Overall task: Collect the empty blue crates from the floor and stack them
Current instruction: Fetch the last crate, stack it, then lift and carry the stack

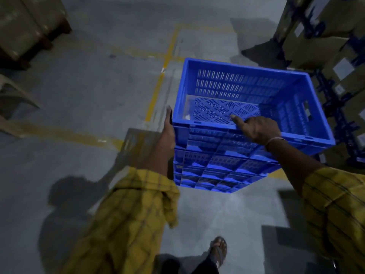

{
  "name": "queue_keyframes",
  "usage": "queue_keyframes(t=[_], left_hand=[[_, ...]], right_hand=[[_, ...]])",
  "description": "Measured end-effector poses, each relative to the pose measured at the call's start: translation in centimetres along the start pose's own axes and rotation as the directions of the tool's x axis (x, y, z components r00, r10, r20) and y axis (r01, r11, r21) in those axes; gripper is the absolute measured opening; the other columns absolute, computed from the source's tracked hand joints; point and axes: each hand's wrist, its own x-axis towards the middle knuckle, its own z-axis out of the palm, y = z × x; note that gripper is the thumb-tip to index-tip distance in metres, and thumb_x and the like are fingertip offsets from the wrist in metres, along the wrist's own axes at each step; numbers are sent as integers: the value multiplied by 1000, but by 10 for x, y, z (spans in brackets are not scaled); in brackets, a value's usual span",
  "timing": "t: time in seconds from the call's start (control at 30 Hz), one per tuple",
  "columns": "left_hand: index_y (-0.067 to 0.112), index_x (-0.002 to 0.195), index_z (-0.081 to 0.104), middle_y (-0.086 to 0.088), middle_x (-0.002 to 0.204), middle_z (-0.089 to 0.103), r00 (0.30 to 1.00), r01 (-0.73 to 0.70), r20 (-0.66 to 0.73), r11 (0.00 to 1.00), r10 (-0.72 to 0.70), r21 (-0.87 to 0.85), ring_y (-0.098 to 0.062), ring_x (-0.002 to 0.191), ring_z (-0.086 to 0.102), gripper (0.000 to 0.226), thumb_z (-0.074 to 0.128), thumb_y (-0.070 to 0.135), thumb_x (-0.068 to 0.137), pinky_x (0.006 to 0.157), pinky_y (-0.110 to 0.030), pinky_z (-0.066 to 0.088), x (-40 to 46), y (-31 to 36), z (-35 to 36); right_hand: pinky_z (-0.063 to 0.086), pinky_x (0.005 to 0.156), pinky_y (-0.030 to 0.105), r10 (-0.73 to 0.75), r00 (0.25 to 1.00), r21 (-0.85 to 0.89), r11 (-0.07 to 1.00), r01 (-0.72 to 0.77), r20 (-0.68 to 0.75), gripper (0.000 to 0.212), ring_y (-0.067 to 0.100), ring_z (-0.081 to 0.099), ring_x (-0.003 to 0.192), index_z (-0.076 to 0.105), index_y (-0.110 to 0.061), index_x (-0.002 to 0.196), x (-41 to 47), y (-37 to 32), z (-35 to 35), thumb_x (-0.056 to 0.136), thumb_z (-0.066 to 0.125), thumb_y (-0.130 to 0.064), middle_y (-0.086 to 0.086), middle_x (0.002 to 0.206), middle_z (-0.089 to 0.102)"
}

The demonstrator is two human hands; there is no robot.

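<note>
An empty blue crate with slotted walls sits on top of a stack of blue crates, right of centre. My right hand grips the near rim of the top crate, fingers curled over the edge. Against the crate's left side lies my left hand, fingers reaching forward along the wall; whether it grips a handle is hidden. The foot of the stack is out of sight behind the crates.
Grey concrete floor with yellow painted lines. Blue shelving with cardboard boxes stands on the right, close to the stack. Wrapped brown goods on a pallet lie at the top left. My sandalled foot shows below.
</note>
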Motion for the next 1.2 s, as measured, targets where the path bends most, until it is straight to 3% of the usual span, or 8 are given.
queue_keyframes(t=[0.1, 0.2, 0.37, 0.47, 0.6, 0.77, 0.87, 1.2], left_hand=[[11, 141, 55, -9, 110, 72, 996, 85, 16, 993, -86, 83, -34, 100, 69, 97, 33, 86, 82, 85, -48, 54, -3, 9, -17], [17, 153, 35, -13, 151, 47, 990, 109, -98, 987, -98, 119, -40, 137, 44, 107, 36, 91, 76, 113, -58, 33, 12, 12, -35], [17, 105, 66, -4, 85, 77, 992, 27, 120, 998, -33, 51, -27, 82, 70, 58, 24, 56, 103, 66, -36, 61, -14, 3, 9], [18, 145, 46, -11, 144, 55, 989, -130, 96, 962, 110, 239, -32, 127, 55, 74, 22, 68, 97, 103, -46, 50, 0, 24, -5], [25, 159, -2, -1, 167, -11, 938, -288, 130, 516, 320, 807, -24, 154, -6, 98, 37, 79, 87, 121, -51, 11, 11, 44, 22], [17, 159, -3, -13, 165, -17, 837, -216, 258, -143, 483, 966, -39, 150, -18, 105, 28, 84, 84, 118, -60, 9, 10, 27, 33], [15, 159, 1, -15, 166, -11, 680, -268, 482, -424, 553, 865, -32, 152, -16, 93, 21, 76, 93, 121, -61, 0, 10, 25, 33], [12, 159, -1, -13, 166, -13, 754, -362, 515, -397, 407, 843, -28, 153, -14, 97, 34, 74, 93, 124, -51, 7, 15, 26, 29]], right_hand=[[27, 49, 33, -122, 992, -58, 991, 123, 12, 139, 24, 39, 51, 72, -30, 111, 1, 0, 7, 52, -40, -86, 2, 58, 36], [43, 61, 35, -64, 998, -49, 997, 63, -19, 116, 26, 58, 67, 67, -11, 98, 1, -2, 4, 74, -17, -88, 1, 61, 42], [43, 65, 34, -68, 993, -7, 998, 67, -97, 90, 23, 55, 65, 57, -16, 73, 3, 2, 11, 84, -2, -84, 5, 66, 53], [43, 56, 31, -80, 989, 16, 996, 83, -125, 89, 24, 51, 50, 49, -17, 53, 4, 3, 15, 85, -1, -84, 6, 52, 47], [52, 59, 35, -37, 993, 64, 997, 45, -115, 83, 26, 52, 51, 46, -18, 51, 3, 3, 17, 90, 7, -80, 7, 53, 47], [47, 87, 44, -5, 990, 57, 998, 14, -142, 90, 34, 57, 106, 74, -21, 99, 2, 3, 18, 91, 6, -79, 15, 114, 62], [15, 118, 60, -71, 987, 149, 984, 93, -142, 82, 32, 17, 150, 51, -26, 143, -5, 10, 18, 92, 12, -78, 10, 158, 32], [0, 124, 49, 149, 976, 152, 981, -125, -161, 114, 28, -11, 154, 12, -7, 159, -36, 168, 23, 78, -2, -88, 15, 166, -6]])
